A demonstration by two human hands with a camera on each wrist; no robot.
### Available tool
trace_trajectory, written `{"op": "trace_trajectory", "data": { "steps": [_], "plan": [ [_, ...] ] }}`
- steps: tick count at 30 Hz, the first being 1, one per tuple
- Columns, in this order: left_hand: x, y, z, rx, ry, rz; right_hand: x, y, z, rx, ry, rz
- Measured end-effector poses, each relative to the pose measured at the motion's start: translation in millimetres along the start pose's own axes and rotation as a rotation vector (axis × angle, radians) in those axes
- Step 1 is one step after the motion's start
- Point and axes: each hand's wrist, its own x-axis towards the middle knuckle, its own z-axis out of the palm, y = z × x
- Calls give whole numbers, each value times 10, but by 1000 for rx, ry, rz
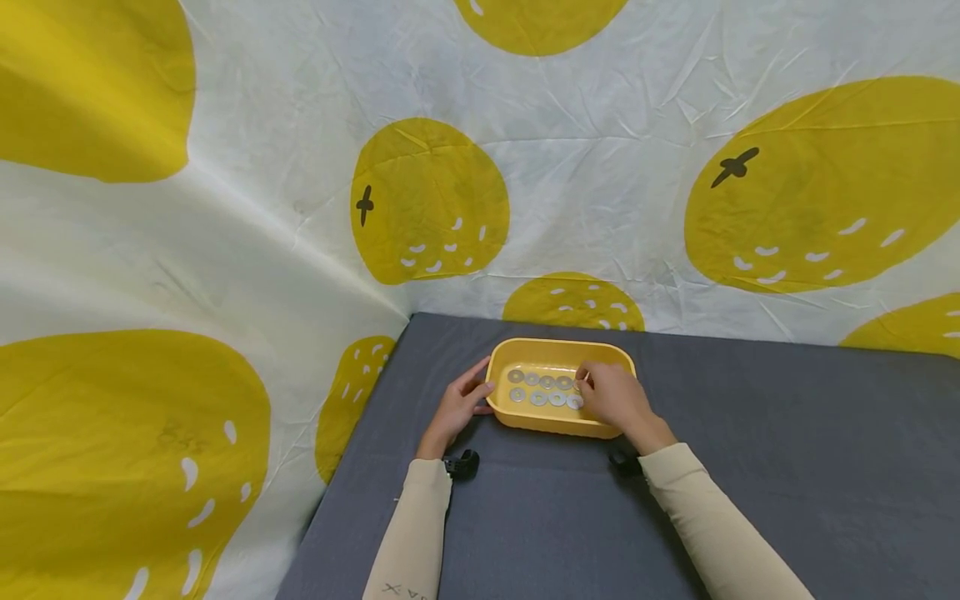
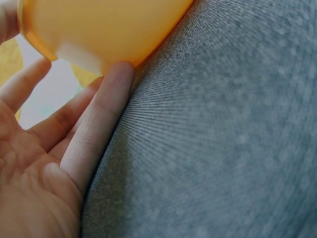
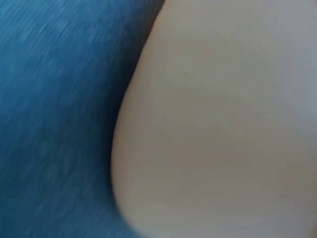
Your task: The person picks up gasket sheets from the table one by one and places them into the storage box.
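A yellow rectangular plastic basin (image 1: 555,427) stands on the dark cloth. Flat metal washers (image 1: 547,382) lie in two rows on its floor. At the basin's left end, my left hand (image 1: 459,406) holds it, thumb over the rim and fingers along the outer wall. The left wrist view shows the fingers (image 2: 94,124) against the basin's outside, low near the cloth. My right hand (image 1: 617,398) reaches inside at the right, its fingers curled down and pinching a washer at the end of the far row; the fingers mostly hide it. Only blurred skin fills most of the right wrist view.
Dark grey cloth (image 1: 540,517) covers the table. A white curtain with yellow fruit shapes (image 1: 585,208) hangs behind the table and along its left side. Black wrist devices (image 1: 462,464) sit below both hands.
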Motion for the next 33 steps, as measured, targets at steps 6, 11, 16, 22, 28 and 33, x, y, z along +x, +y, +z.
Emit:
{"op": "trace_trajectory", "data": {
  "steps": [6,11,16,22,28,33],
  "plan": [
    [71,-131,17,25,41,29,-160,176,-96,56,174,-114],
    [104,-122,-13,30,9,9,-339,338,-220,92,279,-112],
    [114,-139,-79,31,17,21,-503,532,-323,119,289,-58],
    [77,-191,-168,18,59,25,-687,799,-438,93,281,-18],
    [40,-154,-197,89,155,92,-797,1015,-634,70,305,14],
    [9,5,-196,333,330,229,-790,1111,-838,64,306,49]
  ]
}}
